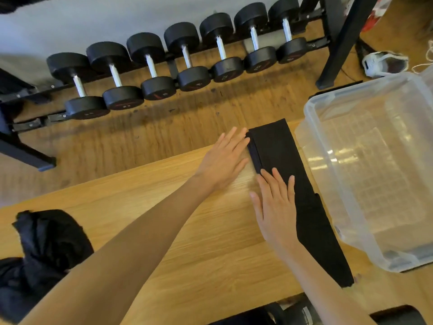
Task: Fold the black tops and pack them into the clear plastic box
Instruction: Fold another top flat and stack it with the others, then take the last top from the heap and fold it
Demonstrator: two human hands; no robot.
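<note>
Two hands lie flat on a wood table point(164, 207), seen from the head cam, the only view. The left hand point(225, 158), mid frame, has fingers straight & close together, tips touching the left edge of a black top point(281, 151). The right hand point(275, 202), just below it, has fingers straight & a bit spread, pressing down on the same top's left side. Neither hand is pinching anything.

The top is folded into a long thin strip. It runs from mid frame down toward the lower right, just beside the clear box point(328, 146). The box sits at right, open, w/ no tops inside that I can see.

Step, I think: smoothing the fold flat. The strip is too long for packing yet, so it prob needs folding end to end, then a lift into the box. That calls for a grip on one end w/ both hands.

More black cloth point(51, 242) sits in a heap at lower left, so there's likely more to fold.

Other stuff: a row of dumbbells point(164, 66) on a rack across the top, a black frame leg point(337, 43) upper right, a white shoe point(384, 63) on the floor near it. Nothing sits between the top & the box. The box wall is tall, so the top must go up & over.
</note>
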